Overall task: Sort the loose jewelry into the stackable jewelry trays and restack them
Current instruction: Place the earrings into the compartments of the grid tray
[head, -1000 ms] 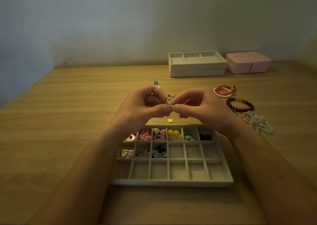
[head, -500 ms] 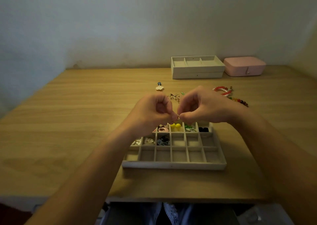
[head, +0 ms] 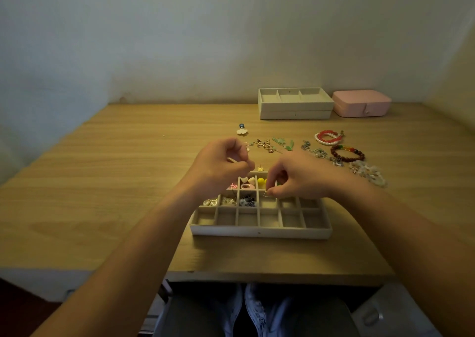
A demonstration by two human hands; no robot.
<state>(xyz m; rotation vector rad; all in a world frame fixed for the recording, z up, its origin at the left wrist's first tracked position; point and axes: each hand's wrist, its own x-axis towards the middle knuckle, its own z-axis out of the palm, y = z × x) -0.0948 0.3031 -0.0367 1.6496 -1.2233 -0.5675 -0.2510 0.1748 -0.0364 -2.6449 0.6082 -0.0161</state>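
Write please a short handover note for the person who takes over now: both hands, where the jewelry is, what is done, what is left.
Left hand: fingers curled above the far edge of the compartment tray; whether it holds anything is too small to tell.
Right hand: pinches a small metal piece over the tray's middle row.
Done: the far row and three middle-row cells at the left hold pieces; the near row holds none.
Left to do: gold stud, earrings, green pieces, chain and bracelets lie loose on the table; the stacked trays stand at the back, restacking not begun.
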